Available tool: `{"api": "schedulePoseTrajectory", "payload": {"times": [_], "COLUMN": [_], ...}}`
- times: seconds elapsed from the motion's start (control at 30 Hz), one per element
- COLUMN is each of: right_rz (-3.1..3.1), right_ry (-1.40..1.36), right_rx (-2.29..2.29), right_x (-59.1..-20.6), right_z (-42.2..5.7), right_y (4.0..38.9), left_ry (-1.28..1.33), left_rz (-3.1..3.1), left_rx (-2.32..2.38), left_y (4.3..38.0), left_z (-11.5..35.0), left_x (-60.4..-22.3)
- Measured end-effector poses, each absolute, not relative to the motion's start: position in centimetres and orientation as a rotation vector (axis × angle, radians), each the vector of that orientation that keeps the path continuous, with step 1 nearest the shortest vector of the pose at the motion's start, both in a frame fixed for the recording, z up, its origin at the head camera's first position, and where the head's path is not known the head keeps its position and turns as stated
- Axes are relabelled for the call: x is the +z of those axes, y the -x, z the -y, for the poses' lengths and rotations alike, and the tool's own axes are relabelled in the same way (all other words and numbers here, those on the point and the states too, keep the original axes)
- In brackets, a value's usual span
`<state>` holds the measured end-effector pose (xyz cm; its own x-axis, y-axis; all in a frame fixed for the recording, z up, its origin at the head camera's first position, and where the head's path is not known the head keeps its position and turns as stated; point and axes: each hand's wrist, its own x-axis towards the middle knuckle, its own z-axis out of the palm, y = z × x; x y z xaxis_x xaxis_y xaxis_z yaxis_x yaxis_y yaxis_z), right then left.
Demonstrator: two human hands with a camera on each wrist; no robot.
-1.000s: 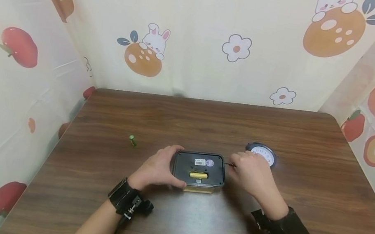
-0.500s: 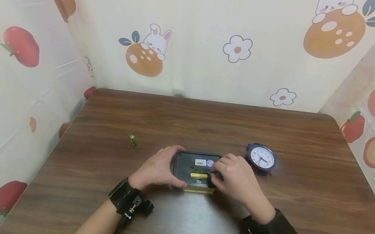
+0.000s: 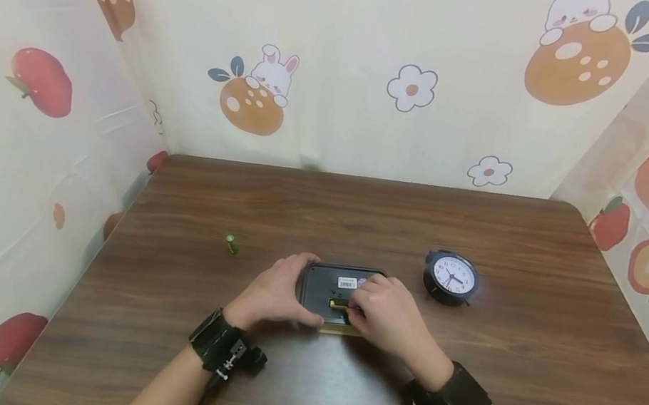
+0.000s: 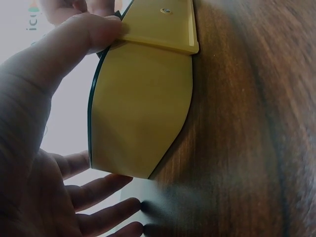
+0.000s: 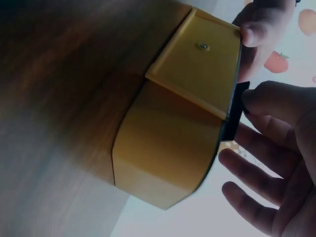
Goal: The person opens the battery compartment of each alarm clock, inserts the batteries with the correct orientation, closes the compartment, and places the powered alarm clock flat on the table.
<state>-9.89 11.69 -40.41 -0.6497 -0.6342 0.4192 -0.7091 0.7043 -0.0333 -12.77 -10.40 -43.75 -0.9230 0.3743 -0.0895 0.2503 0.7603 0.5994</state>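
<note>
A box-shaped battery device point(image 3: 318, 290) with yellow sides and a black back lies back up on the table. In its back, a yellow battery point(image 3: 337, 303) sits in a slot, partly covered by my right fingers. My left hand point(image 3: 277, 295) grips the device's left end, thumb on the near side and fingers on the far side. My right hand point(image 3: 389, 315) pinches a small black battery cover point(image 5: 236, 121) between thumb and index finger, over the slot's right part. In the right wrist view the cover stands tilted at the back's edge; its seating cannot be told.
A dark round alarm clock point(image 3: 451, 275) with a white dial stands to the right, beyond my right hand. A small green cylinder-like thing point(image 3: 232, 244) is on the wooden table point(image 3: 309, 214) at the left. Printed curtains point(image 3: 340, 111) hang behind and at both sides.
My right hand has moved left from beside the alarm clock to the device's back, bringing the black battery cover over the slot. The alarm clock's dial is now uncovered. My left hand keeps its grip.
</note>
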Motion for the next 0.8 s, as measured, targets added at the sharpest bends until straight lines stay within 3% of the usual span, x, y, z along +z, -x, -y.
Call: {"api": "schedulePoseTrajectory", "payload": {"times": [0.8], "right_rz": [2.638], "right_ry": [-1.037], "right_rx": [0.244], "right_x": [-41.14], "right_z": [-10.66], "right_y": [10.19], "left_ry": [-0.473], "left_rz": [-2.748], "left_rx": [0.904], "left_y": [12.5], "left_z": [10.49], "left_x": [-43.62]}}
